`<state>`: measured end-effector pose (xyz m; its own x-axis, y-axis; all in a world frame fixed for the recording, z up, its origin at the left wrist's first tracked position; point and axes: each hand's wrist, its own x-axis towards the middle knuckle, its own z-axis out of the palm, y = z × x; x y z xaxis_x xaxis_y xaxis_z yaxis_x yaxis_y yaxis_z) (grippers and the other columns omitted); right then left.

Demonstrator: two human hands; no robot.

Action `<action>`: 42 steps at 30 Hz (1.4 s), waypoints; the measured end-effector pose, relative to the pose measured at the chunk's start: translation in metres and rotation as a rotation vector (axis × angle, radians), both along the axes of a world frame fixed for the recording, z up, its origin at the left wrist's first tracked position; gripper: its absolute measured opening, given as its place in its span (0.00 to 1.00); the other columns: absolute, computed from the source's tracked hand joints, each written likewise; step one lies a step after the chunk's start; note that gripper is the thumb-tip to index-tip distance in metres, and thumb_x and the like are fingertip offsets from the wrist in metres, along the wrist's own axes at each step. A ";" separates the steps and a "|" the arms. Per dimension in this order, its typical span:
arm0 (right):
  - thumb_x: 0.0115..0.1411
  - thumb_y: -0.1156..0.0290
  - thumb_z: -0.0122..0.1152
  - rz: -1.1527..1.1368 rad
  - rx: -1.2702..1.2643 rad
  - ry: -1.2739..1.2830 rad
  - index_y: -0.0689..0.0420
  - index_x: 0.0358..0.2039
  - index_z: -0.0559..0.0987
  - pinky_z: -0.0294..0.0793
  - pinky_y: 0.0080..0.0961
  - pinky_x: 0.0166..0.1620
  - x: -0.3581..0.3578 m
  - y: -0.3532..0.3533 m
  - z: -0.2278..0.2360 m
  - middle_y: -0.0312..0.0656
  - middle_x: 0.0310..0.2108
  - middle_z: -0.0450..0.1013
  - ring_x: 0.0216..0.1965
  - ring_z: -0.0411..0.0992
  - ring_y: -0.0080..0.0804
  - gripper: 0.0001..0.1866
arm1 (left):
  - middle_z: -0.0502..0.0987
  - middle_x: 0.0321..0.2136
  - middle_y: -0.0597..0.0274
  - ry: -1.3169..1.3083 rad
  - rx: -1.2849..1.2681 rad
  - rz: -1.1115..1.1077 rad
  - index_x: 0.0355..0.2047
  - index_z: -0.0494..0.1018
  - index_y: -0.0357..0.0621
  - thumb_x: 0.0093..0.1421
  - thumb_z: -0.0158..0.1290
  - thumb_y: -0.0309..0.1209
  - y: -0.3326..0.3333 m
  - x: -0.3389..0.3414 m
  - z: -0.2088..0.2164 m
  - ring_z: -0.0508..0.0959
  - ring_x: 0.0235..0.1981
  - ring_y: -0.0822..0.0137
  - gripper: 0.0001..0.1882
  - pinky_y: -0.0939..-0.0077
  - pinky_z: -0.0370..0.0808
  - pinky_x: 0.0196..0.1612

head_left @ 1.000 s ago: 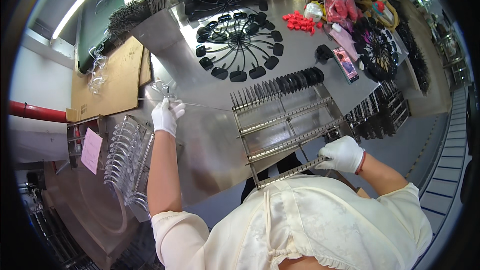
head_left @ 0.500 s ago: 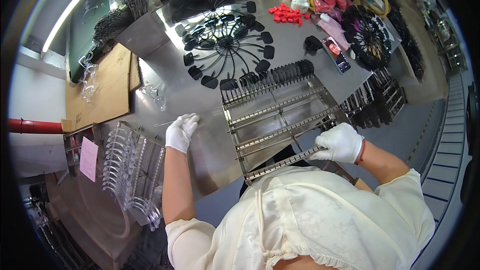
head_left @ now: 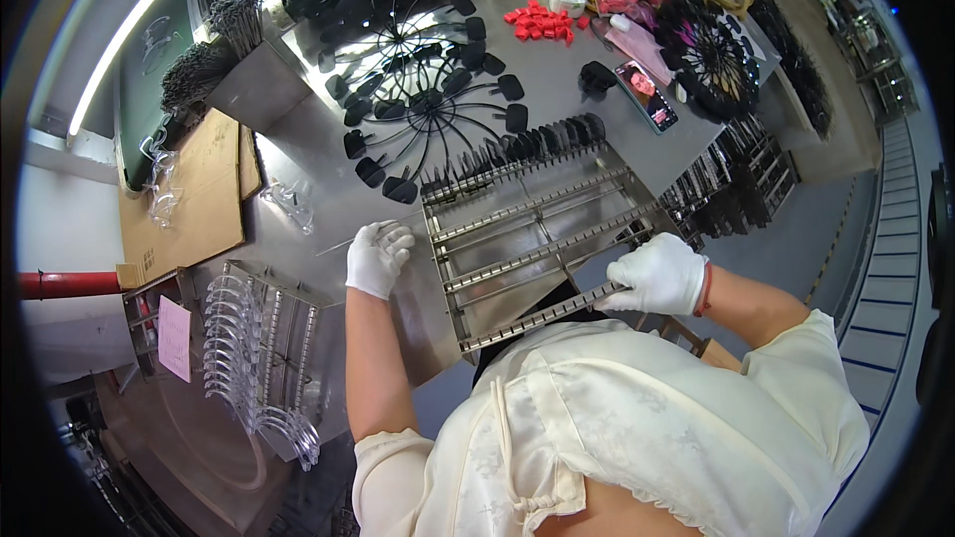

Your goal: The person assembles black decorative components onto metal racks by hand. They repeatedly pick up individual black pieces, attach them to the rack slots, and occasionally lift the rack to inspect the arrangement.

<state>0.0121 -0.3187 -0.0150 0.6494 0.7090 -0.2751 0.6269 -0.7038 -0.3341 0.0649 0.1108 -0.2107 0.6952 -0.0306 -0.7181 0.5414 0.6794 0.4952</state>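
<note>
My left hand (head_left: 381, 259), in a white glove, is closed with its fingers curled round one end of a thin pale wire (head_left: 336, 245). It is just left of a slotted metal rack (head_left: 542, 251), over the steel table. The rack lies partly past the table's near edge, against my body. On its near right corner my right hand (head_left: 657, 276), also gloved, grips the slotted front rail. Black paddle-shaped pieces (head_left: 545, 142) stand in a row along the rack's far rail; its nearer rails hold none.
Fanned black paddles on thin stems (head_left: 430, 109) lie behind the rack. A phone (head_left: 647, 96), red pieces (head_left: 540, 22) and more black paddles (head_left: 714, 60) lie at far right. On the left are cardboard (head_left: 189, 199) and a rack of clear curved pieces (head_left: 234, 338).
My left hand has moved right, closer to the rack, with the wire moving along. The right hand keeps its grip on the rail. The whole view has shifted slightly.
</note>
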 end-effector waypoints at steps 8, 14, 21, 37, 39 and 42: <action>0.60 0.44 0.64 -0.008 -0.028 0.038 0.52 0.22 0.77 0.72 0.40 0.25 0.006 0.005 0.010 0.43 0.17 0.72 0.21 0.75 0.46 0.24 | 0.80 0.34 0.49 0.001 0.122 0.049 0.46 0.71 0.36 0.74 0.40 0.42 -0.017 -0.005 -0.007 0.80 0.27 0.55 0.20 0.68 0.73 0.25; 0.63 0.42 0.60 0.026 -0.078 0.097 0.50 0.26 0.79 0.74 0.41 0.27 0.006 -0.002 0.007 0.42 0.19 0.75 0.23 0.77 0.47 0.24 | 0.80 0.37 0.47 0.069 -0.097 0.055 0.46 0.72 0.35 0.74 0.40 0.50 -0.014 -0.019 0.002 0.80 0.32 0.54 0.26 0.65 0.74 0.29; 0.63 0.43 0.59 0.093 -0.113 0.123 0.50 0.26 0.79 0.76 0.44 0.29 0.003 -0.008 0.002 0.43 0.19 0.76 0.24 0.78 0.47 0.23 | 0.78 0.34 0.52 0.043 0.085 0.364 0.48 0.71 0.33 0.76 0.40 0.41 -0.020 -0.046 0.003 0.82 0.32 0.55 0.21 0.70 0.78 0.29; 0.63 0.51 0.57 0.308 -0.146 0.123 0.51 0.30 0.78 0.77 0.44 0.31 0.009 -0.039 0.003 0.40 0.24 0.77 0.28 0.80 0.45 0.16 | 0.77 0.30 0.56 -0.013 0.102 0.681 0.39 0.74 0.38 0.74 0.46 0.50 -0.061 -0.109 -0.018 0.78 0.28 0.62 0.24 0.75 0.75 0.26; 0.63 0.51 0.57 0.344 -0.193 0.132 0.51 0.30 0.78 0.78 0.43 0.31 0.010 -0.041 0.002 0.40 0.25 0.77 0.29 0.80 0.44 0.16 | 0.77 0.31 0.55 -0.030 0.048 0.692 0.41 0.74 0.38 0.75 0.45 0.46 -0.064 -0.113 -0.028 0.78 0.27 0.62 0.21 0.74 0.76 0.26; 0.63 0.52 0.57 0.359 -0.217 0.130 0.51 0.31 0.78 0.78 0.43 0.31 0.014 -0.053 0.004 0.40 0.26 0.78 0.29 0.80 0.44 0.16 | 0.78 0.30 0.56 0.032 0.030 0.609 0.41 0.74 0.39 0.75 0.46 0.44 -0.096 -0.113 0.023 0.78 0.26 0.62 0.19 0.73 0.77 0.26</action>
<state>0.0263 -0.3715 -0.0114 0.3226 0.8004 -0.5053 0.8071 -0.5115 -0.2949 -0.0480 0.0152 -0.1874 0.5592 0.3860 -0.7337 0.0754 0.8577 0.5087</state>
